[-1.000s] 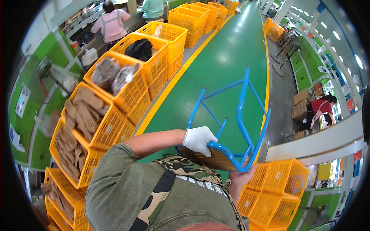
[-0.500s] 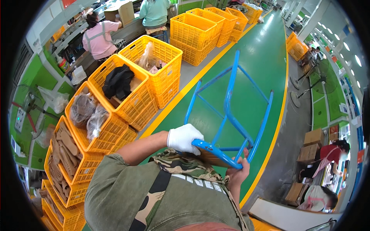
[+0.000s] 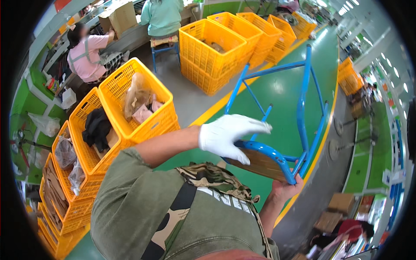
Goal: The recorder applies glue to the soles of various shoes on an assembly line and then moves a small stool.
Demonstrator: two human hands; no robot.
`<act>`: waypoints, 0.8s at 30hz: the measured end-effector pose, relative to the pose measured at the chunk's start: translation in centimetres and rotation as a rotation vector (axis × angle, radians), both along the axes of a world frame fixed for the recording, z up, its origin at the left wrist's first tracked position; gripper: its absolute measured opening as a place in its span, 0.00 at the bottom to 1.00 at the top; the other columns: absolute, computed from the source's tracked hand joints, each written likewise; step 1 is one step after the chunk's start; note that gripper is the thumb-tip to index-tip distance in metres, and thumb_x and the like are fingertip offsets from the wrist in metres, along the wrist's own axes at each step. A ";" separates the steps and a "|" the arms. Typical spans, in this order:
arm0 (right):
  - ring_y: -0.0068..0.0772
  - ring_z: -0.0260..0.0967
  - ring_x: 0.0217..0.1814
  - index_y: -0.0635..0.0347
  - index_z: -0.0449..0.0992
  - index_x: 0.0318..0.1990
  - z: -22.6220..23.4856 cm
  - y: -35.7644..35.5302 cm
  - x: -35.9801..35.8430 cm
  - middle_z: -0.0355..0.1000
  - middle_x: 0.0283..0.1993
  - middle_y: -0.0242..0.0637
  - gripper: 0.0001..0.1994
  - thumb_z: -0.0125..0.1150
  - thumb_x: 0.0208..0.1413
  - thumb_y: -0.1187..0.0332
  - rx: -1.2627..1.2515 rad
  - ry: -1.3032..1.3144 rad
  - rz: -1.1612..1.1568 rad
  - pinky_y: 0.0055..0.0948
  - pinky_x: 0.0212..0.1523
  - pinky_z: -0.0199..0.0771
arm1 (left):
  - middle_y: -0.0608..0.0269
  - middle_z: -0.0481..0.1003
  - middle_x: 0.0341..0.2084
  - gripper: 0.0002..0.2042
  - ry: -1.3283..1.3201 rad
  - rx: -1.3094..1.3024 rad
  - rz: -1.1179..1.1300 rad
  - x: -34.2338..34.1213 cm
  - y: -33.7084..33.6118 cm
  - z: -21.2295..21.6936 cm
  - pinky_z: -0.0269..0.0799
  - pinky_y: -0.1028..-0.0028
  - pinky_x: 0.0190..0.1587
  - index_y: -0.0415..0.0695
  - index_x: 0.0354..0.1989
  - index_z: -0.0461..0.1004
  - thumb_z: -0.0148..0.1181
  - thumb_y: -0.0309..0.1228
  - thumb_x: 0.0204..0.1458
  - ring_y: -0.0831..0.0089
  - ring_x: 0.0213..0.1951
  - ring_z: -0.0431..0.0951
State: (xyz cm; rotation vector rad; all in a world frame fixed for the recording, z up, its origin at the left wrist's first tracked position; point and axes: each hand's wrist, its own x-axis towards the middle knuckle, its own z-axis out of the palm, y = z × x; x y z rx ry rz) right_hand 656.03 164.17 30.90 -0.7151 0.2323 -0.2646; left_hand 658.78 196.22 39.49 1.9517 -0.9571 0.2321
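Note:
A stool with a blue tubular metal frame [image 3: 302, 112] is held tilted in front of me, its legs pointing away. The frame's paint looks chipped near the seat. Its brown wooden seat [image 3: 260, 162] is turned toward my body. My left hand [image 3: 232, 135], in a white glove, is at the seat's left edge with thumb and fingers spread apart; whether it touches the frame I cannot tell. My bare right hand [image 3: 286, 188] grips the seat's lower right corner, its fingers partly hidden behind the blue tube.
Stacked yellow crates [image 3: 143, 104] stand close on my left, holding bags, dark cloth and brown pieces. More yellow crates [image 3: 212, 52] line the walkway ahead. A person in pink [image 3: 86, 56] and one in light green [image 3: 162, 17] sit at benches. A standing fan [image 3: 359, 138] is at right.
My left hand has opened from its grip on the stool's frame. The stool has shifted right, showing more of its seat. My view has moved forward along the crates.

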 end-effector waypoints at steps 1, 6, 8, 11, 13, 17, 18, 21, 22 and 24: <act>0.23 0.63 0.25 0.71 0.70 0.55 0.4 0.4 5.0 0.67 0.24 0.29 0.23 0.52 0.54 0.65 -0.006 -0.010 0.001 0.23 0.30 0.64 | 0.49 0.72 0.59 0.38 0.051 -0.077 0.153 3.5 1.5 -1.2 0.69 0.62 0.62 0.38 0.62 0.68 0.76 0.37 0.40 0.54 0.60 0.72; 0.27 0.71 0.31 0.70 0.74 0.54 4.3 5.8 28.9 0.73 0.28 0.33 0.24 0.51 0.53 0.62 0.002 0.014 0.000 0.27 0.40 0.72 | 0.53 0.74 0.58 0.34 0.505 -0.357 0.772 15.2 12.8 -14.4 0.70 0.69 0.61 0.39 0.64 0.67 0.71 0.35 0.48 0.67 0.56 0.77; 0.35 0.76 0.44 0.69 0.76 0.54 4.9 7.8 38.1 0.78 0.38 0.39 0.25 0.50 0.53 0.60 0.045 -0.160 0.209 0.37 0.53 0.73 | 0.55 0.73 0.58 0.33 0.733 -0.267 0.892 18.0 16.9 -17.1 0.69 0.70 0.62 0.35 0.64 0.65 0.71 0.28 0.49 0.70 0.59 0.73; 0.42 0.73 0.56 0.67 0.76 0.55 7.0 14.1 49.6 0.78 0.48 0.42 0.27 0.49 0.52 0.59 0.062 -0.111 0.183 0.47 0.62 0.67 | 0.55 0.73 0.58 0.32 0.870 -0.200 1.042 22.5 22.7 -20.3 0.71 0.71 0.60 0.34 0.64 0.65 0.70 0.27 0.49 0.70 0.56 0.75; 0.44 0.71 0.59 0.67 0.76 0.55 7.3 18.4 56.1 0.77 0.52 0.42 0.27 0.49 0.52 0.59 0.108 -0.167 0.289 0.49 0.64 0.65 | 0.54 0.73 0.57 0.32 0.856 -0.193 1.079 27.1 25.9 -22.4 0.72 0.71 0.59 0.34 0.63 0.66 0.70 0.27 0.49 0.70 0.55 0.76; 0.47 0.69 0.62 0.63 0.77 0.51 8.8 27.7 69.4 0.75 0.56 0.43 0.23 0.47 0.53 0.59 0.169 -0.135 0.307 0.54 0.64 0.64 | 0.51 0.74 0.57 0.32 0.858 -0.201 1.076 39.1 30.2 -22.6 0.72 0.71 0.58 0.36 0.62 0.68 0.69 0.35 0.49 0.67 0.53 0.78; 0.48 0.69 0.62 0.61 0.78 0.47 9.4 30.0 72.5 0.75 0.57 0.43 0.21 0.46 0.54 0.60 0.187 -0.119 0.284 0.56 0.63 0.65 | 0.51 0.75 0.57 0.33 0.860 -0.210 1.017 42.5 31.2 -22.2 0.71 0.71 0.59 0.38 0.62 0.69 0.69 0.40 0.48 0.64 0.53 0.79; 0.51 0.67 0.65 0.62 0.76 0.52 10.4 38.3 81.2 0.73 0.59 0.46 0.23 0.46 0.53 0.60 0.231 -0.132 0.444 0.57 0.66 0.62 | 0.52 0.76 0.55 0.32 0.805 -0.011 1.023 50.6 35.1 -21.3 0.72 0.70 0.57 0.40 0.61 0.70 0.67 0.43 0.48 0.62 0.52 0.79; 0.51 0.66 0.65 0.62 0.75 0.54 10.4 40.8 84.2 0.72 0.59 0.47 0.24 0.46 0.53 0.60 0.226 -0.175 0.529 0.58 0.67 0.61 | 0.52 0.76 0.55 0.32 0.809 -0.017 1.030 52.8 36.8 -21.6 0.72 0.70 0.57 0.40 0.61 0.70 0.67 0.43 0.48 0.62 0.52 0.79; 0.52 0.65 0.66 0.63 0.75 0.54 9.9 46.9 90.6 0.72 0.60 0.47 0.24 0.46 0.53 0.60 0.247 -0.137 0.536 0.58 0.67 0.60 | 0.52 0.76 0.54 0.32 0.800 0.023 1.095 57.1 40.9 -22.6 0.73 0.69 0.56 0.42 0.61 0.71 0.67 0.44 0.47 0.62 0.51 0.79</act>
